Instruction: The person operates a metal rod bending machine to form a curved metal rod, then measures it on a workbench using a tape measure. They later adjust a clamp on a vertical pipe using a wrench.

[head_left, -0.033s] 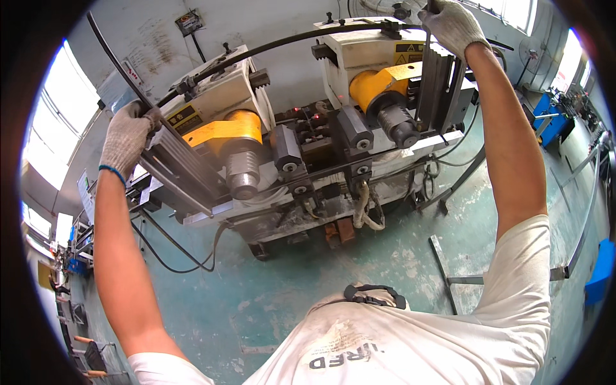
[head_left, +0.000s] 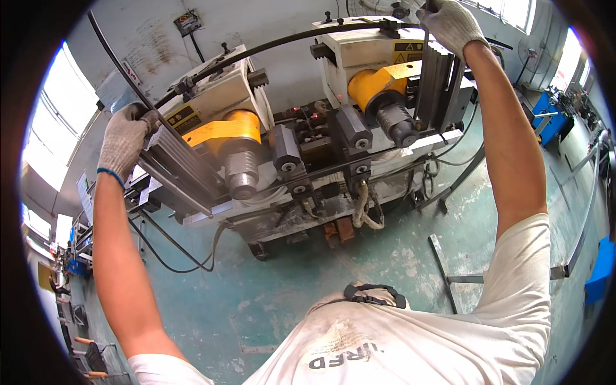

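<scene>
My left hand (head_left: 128, 135), in a knitted glove with a blue cuff edge, is closed around a long dark metal bar (head_left: 114, 56) at the machine's left side. Beside it a row of grey metal profiles (head_left: 186, 160) leans on the machine. High at the right, my gloved right hand (head_left: 452, 27) is closed at the top of a narrow upright metal bar (head_left: 425, 70), next to more upright profiles (head_left: 444, 83). Its fingertips are partly hidden. Between my hands stands a white two-headed machine (head_left: 350, 48) with yellow guards (head_left: 240, 125) and ribbed grey spindles (head_left: 396, 123).
A curved black rail (head_left: 276, 43) spans the machine's top. Dark hexagonal blocks (head_left: 351, 128) sit at its middle front. Cables (head_left: 212, 256) hang to the green floor (head_left: 276, 301). A metal stand (head_left: 465, 280) is at the right; blue equipment (head_left: 550, 122) stands farther back.
</scene>
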The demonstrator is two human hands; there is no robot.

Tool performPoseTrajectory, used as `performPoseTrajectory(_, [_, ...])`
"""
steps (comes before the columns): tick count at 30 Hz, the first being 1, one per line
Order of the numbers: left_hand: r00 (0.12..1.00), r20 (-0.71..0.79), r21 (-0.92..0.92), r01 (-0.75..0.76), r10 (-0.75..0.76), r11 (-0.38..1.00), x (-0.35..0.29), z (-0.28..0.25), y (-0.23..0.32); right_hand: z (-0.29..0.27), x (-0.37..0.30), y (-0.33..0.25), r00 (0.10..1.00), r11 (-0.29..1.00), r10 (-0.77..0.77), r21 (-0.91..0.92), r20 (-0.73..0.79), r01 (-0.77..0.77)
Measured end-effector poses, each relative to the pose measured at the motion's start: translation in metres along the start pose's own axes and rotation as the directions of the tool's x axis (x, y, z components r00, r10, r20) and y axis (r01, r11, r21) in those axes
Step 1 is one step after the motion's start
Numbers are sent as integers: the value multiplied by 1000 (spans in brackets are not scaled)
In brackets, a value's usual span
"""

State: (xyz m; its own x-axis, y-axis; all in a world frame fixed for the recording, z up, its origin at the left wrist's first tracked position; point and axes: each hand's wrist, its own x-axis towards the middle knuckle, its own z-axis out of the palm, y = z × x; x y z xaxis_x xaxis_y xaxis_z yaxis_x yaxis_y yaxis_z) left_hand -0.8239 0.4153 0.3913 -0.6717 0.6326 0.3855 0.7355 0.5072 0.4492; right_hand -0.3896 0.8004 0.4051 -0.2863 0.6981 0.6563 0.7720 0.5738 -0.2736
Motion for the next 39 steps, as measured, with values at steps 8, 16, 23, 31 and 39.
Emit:
performPoseTrajectory(8, [1000,3,130,4,-4,991,-6,-1,11,9,12,13,997,991,-79,-109,-19,77])
performPoseTrajectory(16, [993,-106,134,58,-44,989,-12,1,23,15,16,22,988,975,-150,-170,-40,141])
performPoseTrajectory(23, [980,-194,211,81,-40,974,-6,7,21,6,9,18,993,990,-121,-72,4,121])
performPoseTrajectory(31, [959,-273,287,159,-79,945,-12,22,36,11,16,26,986,974,-168,-152,5,167])
performPoseTrajectory(39, [869,-484,71,154,-101,985,-19,14,29,-10,-10,28,979,987,-163,-7,-119,163])
